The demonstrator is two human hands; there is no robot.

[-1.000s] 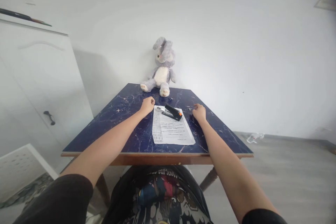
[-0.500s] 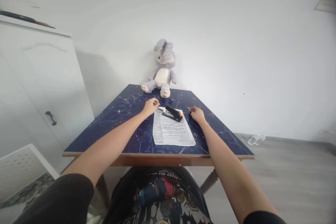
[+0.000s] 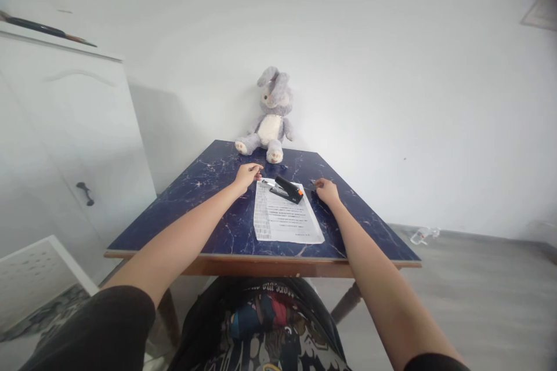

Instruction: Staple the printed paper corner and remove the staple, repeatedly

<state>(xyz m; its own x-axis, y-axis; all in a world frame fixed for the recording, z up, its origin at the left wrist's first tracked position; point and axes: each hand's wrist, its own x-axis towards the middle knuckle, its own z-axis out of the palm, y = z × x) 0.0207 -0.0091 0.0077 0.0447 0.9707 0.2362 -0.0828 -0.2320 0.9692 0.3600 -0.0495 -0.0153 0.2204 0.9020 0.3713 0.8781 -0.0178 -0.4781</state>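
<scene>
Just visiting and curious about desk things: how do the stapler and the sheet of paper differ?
The stapler is black with an orange patch; the paper is white with dark print. The stapler's top arm angles up from its base, while the paper lies flat. The stapler is smaller than the paper. Both are on the blue table, the stapler resting on the paper.

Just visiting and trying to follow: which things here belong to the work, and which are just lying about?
Likely part of the work, between left hand and right hand:
black stapler
printed sheet beneath it

Apparently just lying about:
plush rabbit
clear item on the floor
long brush-like object
</scene>
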